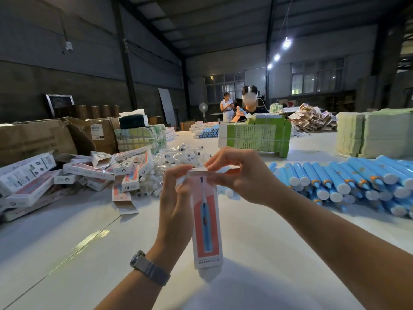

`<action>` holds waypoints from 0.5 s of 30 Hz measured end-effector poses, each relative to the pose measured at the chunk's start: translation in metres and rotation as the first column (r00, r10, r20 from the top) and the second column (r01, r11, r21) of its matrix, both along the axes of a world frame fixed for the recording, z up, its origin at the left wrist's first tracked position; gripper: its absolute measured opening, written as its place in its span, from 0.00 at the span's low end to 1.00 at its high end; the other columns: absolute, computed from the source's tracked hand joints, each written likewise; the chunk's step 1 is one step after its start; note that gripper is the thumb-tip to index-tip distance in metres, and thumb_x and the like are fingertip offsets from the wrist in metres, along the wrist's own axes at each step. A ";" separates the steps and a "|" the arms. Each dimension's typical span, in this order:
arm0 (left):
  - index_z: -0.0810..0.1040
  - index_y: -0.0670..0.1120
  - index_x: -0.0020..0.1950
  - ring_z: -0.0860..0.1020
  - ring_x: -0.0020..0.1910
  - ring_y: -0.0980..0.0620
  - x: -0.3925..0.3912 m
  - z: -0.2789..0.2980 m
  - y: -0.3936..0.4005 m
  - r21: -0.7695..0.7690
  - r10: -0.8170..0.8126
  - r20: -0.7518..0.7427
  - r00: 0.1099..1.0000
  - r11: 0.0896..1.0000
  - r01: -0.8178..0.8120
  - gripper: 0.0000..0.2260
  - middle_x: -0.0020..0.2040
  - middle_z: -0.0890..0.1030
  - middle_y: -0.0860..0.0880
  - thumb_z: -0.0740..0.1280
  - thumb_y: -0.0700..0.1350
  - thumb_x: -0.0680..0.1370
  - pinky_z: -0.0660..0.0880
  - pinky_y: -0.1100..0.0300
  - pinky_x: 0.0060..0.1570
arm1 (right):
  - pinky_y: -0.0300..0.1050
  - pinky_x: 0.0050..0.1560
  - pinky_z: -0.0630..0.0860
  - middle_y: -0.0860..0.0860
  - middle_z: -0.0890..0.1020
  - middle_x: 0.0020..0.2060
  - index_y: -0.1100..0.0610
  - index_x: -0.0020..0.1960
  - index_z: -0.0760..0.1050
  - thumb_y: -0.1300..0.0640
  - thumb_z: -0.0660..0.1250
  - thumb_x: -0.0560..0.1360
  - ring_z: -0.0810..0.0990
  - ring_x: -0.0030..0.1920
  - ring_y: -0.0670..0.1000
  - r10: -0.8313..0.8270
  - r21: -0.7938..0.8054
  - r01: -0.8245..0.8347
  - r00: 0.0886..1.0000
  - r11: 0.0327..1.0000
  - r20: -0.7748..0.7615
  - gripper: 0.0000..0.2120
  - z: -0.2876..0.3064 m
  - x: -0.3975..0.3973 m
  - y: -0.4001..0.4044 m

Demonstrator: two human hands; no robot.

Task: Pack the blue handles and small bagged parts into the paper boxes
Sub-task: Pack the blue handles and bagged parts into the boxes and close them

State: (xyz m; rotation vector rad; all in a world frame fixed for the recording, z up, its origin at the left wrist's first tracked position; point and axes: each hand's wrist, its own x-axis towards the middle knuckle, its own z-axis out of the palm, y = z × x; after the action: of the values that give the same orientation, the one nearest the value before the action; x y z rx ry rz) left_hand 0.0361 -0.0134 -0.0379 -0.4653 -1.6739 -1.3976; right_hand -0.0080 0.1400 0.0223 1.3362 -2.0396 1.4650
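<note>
While upright above the table, paper box gripped by left hand, right hand pinching its flap.

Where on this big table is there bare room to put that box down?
Bare table lies near the person, below the box in both hands, between the loose boxes on the left and blue handles on the right. Farther back, bagged parts crowd it.

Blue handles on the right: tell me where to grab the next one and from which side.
Grip a top-layer blue handle round its smooth barrel with the right hand, coming from above. The handles lie stacked on their sides, white end caps facing the person, so a top barrel is probably free to lift; the lower ones are pinned.
</note>
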 end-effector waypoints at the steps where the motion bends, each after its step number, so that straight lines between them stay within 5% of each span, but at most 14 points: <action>1: 0.69 0.54 0.54 0.80 0.45 0.60 0.001 0.000 0.001 0.006 -0.031 0.024 0.999 1.000 0.031 0.05 0.45 0.78 0.63 0.55 0.49 0.81 0.79 0.65 0.41 | 0.46 0.50 0.81 0.51 0.82 0.44 0.52 0.42 0.80 0.65 0.75 0.69 0.82 0.48 0.50 0.006 -0.007 -0.006 1.000 1.000 -0.008 0.09 0.001 0.000 0.001; 4: 0.68 0.53 0.52 0.79 0.38 0.60 0.003 0.002 0.002 -0.002 -0.026 0.008 1.000 1.000 0.026 0.04 0.41 0.79 0.60 0.55 0.50 0.81 0.79 0.64 0.38 | 0.45 0.48 0.80 0.51 0.82 0.43 0.52 0.40 0.80 0.65 0.75 0.71 0.82 0.47 0.52 0.057 -0.027 -0.057 0.998 0.998 0.002 0.10 0.003 0.004 0.002; 10: 0.68 0.58 0.48 0.76 0.36 0.42 0.009 0.007 0.003 0.003 0.047 -0.043 0.998 0.999 -0.047 0.06 0.39 0.75 0.48 0.56 0.47 0.80 0.77 0.51 0.32 | 0.43 0.45 0.79 0.48 0.79 0.40 0.53 0.40 0.78 0.63 0.74 0.73 0.79 0.45 0.50 0.011 0.001 -0.011 1.000 1.000 -0.025 0.07 0.004 0.011 -0.007; 15: 0.66 0.52 0.50 0.79 0.33 0.49 0.008 0.004 0.003 -0.080 0.087 -0.102 0.991 0.992 -0.095 0.04 0.40 0.76 0.50 0.56 0.43 0.82 0.78 0.57 0.31 | 0.46 0.49 0.81 0.44 0.78 0.45 0.51 0.50 0.78 0.60 0.72 0.74 0.78 0.49 0.47 -0.030 0.058 0.033 0.999 0.998 -0.044 0.07 0.002 0.012 -0.007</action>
State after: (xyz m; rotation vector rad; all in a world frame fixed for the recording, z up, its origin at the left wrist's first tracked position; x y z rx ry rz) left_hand 0.0440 -0.0104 -0.0338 -0.4916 -1.6581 -1.2220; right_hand 0.0039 0.1334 0.0247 1.3402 -2.0820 1.3607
